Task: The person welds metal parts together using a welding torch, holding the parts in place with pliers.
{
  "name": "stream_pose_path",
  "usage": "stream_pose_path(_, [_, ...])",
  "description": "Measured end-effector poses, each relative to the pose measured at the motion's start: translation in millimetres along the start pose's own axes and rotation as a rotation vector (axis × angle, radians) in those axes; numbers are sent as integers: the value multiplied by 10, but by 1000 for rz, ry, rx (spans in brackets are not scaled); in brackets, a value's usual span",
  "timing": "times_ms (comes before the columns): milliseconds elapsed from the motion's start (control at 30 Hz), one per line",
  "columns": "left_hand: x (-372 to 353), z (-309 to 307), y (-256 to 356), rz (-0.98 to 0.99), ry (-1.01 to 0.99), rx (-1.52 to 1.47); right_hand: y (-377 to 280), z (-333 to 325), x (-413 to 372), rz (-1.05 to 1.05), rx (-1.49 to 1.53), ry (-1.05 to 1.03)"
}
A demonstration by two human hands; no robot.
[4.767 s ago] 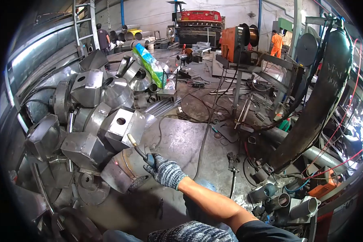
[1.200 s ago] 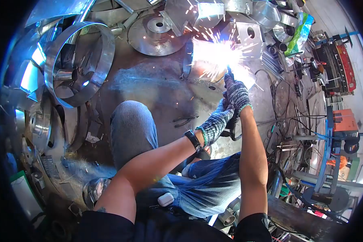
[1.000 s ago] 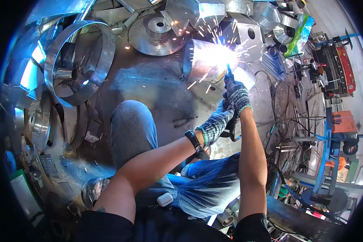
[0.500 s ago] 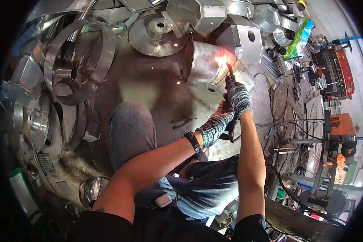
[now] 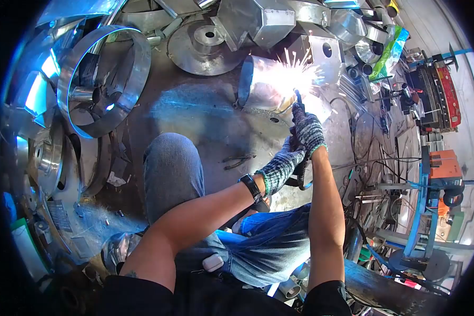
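My right hand [image 5: 309,130], in a grey-and-white knit glove, is closed round a welding torch [image 5: 298,104]. Just behind it my left hand [image 5: 283,166], gloved alike, is wrapped round the rear part of the same torch; its fingers are partly hidden. At the torch's tip a white arc throws sparks over a metal pipe section [image 5: 258,81] lying on its side. The glare hides the pipe's right part and the exact spot of contact. A pair of pliers [image 5: 239,159] lies on the metal surface, left of my hands.
A flanged disc [image 5: 203,58] and a folded sheet-metal box [image 5: 266,23] lie beyond the pipe. A big metal ring [image 5: 68,92] stands among scrap at left. Cables [image 5: 374,159] run across the right side. An orange machine [image 5: 445,163] stands at far right.
The small orange glow at the torch tip has become a bright white arc with a spray of sparks. Blue light now falls over the surroundings. Both hands have barely moved.
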State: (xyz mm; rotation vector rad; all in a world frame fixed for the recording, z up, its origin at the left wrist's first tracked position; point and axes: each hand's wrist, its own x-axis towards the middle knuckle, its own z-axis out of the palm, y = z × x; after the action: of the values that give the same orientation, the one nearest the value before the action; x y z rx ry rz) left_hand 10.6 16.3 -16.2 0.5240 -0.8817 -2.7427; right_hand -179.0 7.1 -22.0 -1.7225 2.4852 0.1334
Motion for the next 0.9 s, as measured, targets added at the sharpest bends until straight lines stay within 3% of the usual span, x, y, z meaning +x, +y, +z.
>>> stream_pose_path(133, [-8, 13, -15, -105, 27, -77, -13, -31, -42, -33, -20, 27])
stream_pose_path(233, [41, -10, -89, 63, 23, -13, 18, 12, -44, -51, 8, 61])
stream_pose_path(400, [-79, 42, 72, -112, 10, -38, 2, -7, -41, 0, 80, 6])
stream_pose_path(633, [-28, 24, 3, -134, 38, -26, 17, -22, -72, -107, -92, 73])
stream_pose_path(700, [46, -16, -77, 10, -30, -32, 63, 37, -22, -30, 22, -33])
stream_pose_path(767, [4, -23, -70, -29, -27, -58, 130, 124, 2, 83, 264, -59])
stream_pose_path(800, [-26, -11, -40, -68, -24, -85, 50, 41, -64, -118, -91, 94])
stream_pose_path(900, [-43, 4, 5, -89, -17, -57, 12, 16, -36, 12, 73, 18])
